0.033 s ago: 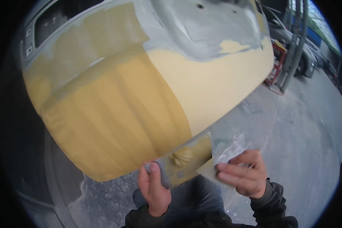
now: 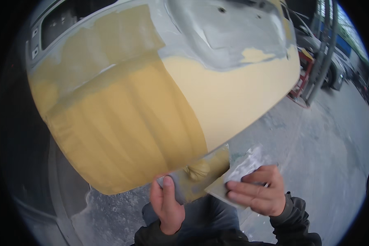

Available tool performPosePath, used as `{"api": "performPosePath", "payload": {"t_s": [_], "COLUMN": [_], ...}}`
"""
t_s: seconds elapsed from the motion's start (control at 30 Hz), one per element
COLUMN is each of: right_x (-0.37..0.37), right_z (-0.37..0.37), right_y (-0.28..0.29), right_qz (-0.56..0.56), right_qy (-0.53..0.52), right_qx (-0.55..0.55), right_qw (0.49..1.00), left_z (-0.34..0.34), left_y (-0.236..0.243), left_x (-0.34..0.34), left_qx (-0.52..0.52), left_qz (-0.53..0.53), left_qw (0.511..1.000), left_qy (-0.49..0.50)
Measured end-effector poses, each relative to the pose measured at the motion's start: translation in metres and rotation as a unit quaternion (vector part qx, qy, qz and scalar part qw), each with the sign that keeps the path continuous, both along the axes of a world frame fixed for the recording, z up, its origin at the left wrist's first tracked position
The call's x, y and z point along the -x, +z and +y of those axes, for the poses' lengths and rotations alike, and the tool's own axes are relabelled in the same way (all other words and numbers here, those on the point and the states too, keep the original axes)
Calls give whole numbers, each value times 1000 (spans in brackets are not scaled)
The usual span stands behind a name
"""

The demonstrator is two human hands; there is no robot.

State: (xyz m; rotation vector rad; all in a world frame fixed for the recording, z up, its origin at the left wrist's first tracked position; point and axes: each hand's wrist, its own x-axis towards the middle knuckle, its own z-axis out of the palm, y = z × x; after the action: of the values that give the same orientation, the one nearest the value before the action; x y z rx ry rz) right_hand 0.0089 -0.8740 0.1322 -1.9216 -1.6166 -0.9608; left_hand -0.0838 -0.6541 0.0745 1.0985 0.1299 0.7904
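Observation:
In my left hand (image 2: pixel 167 207) is a flat mixing board (image 2: pixel 177 189), pinched at its left end with the thumb on top. A soft mound of mustard-yellow body filler (image 2: pixel 198 170) sits on it, and yellow smears cover its face. My right hand (image 2: pixel 263 192) grips a pale flat filler spreader (image 2: pixel 218 190), whose lower edge lies over or close to the board's right part; contact cannot be made out. The spreader's upper part looks whitish and crinkled. Just beyond the board is a car body panel (image 2: pixel 192 33), with darker yellow filler (image 2: pixel 127 123) on its left and smooth cream filler (image 2: pixel 229 98) on its right.
The panel's curved near edge runs close above both hands. Grey, stained concrete floor (image 2: pixel 307 164) spreads to the right. At the upper right stand a red stand (image 2: pixel 303 78), grey posts (image 2: pixel 326 45) and a parked car (image 2: pixel 338 71). Dark bodywork (image 2: pixel 16 135) borders the left.
My right hand has moved the spreader slightly left and down over the board. My left hand and the board stay nearly in place. The whole view has shifted a little.

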Motion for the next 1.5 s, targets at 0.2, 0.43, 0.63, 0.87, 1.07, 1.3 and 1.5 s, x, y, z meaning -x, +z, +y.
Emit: {"api": "performPosePath", "payload": {"t_s": [0.2,0.43,0.63,0.87,1.07,1.3,1.5], "right_x": [-57,-81,-103,-144,-155,-158,-153], "right_z": [33,24,45,124,155,155,158], "right_y": [14,1,17,39,72,62,87], "right_qz": [-41,35,-3,-139,-158,-150,-140], "right_qy": [70,120,52,19,3,0,20], "right_qx": [18,58,-69,-153,-195,-146,-167], "right_qw": [997,990,996,978,968,978,976], "left_z": [-23,11,31,20,45,39,46], "left_y": [12,-21,-49,-12,-15,1,-12], "left_x": [-31,3,85,87,109,94,90], "left_qx": [-43,-518,-468,-68,-429,-83,-65], "left_qz": [43,216,262,124,191,94,67], "left_qw": [988,620,657,939,777,926,946], "left_qy": [140,548,529,314,420,357,311]}}
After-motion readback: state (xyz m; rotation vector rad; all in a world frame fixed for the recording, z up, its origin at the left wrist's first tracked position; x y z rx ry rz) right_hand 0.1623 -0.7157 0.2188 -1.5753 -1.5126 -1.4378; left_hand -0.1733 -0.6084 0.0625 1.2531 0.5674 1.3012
